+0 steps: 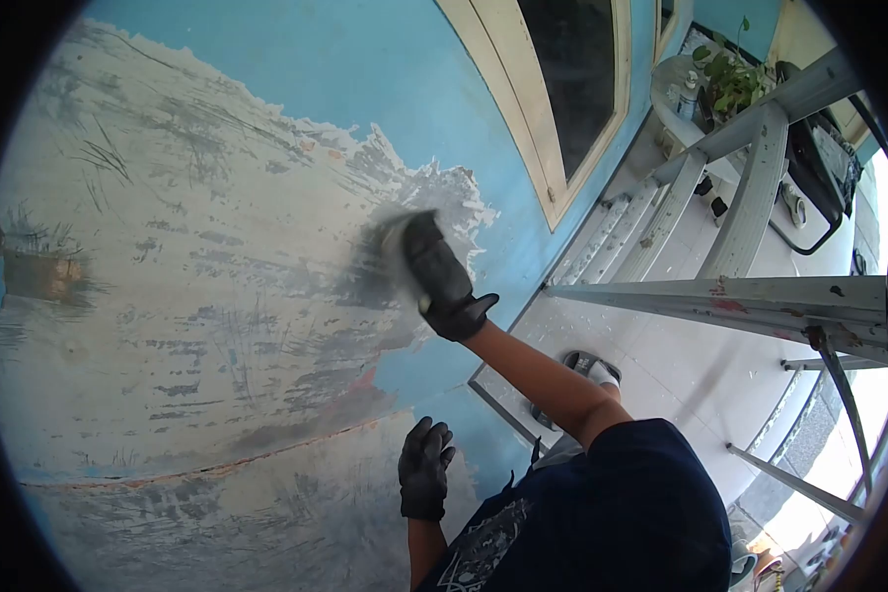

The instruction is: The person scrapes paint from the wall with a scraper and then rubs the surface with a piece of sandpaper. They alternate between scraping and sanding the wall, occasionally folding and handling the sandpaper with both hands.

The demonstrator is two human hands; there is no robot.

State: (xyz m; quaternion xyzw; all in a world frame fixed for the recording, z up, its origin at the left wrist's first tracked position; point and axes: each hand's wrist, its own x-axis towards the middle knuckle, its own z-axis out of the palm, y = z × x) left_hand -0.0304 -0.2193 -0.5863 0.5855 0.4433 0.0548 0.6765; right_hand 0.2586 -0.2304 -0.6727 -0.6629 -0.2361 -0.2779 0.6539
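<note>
My right hand (438, 271), in a black glove, is pressed close to the wall with its thumb sticking out. Its fingers are closed over a flat, pale-edged pad (395, 247), blurred by motion and mostly hidden under the glove. Beneath it, the wall (217, 276) shows a large grey-white scuffed patch, bordered at the top by ragged blue paint. Lower down, my left hand (424, 472), gloved in black too, hovers in front of the wall. Nothing shows in its loosely bent, parted fingers.
An aluminium ladder (720, 288) stands on the tiled floor (651, 385) at the right. A cream window frame (523, 109) borders the blue paint above. Farther off are a potted plant (735, 84) on a round table (669, 84) and a black-framed chair (817, 168). A crack (237, 464) crosses the wall.
</note>
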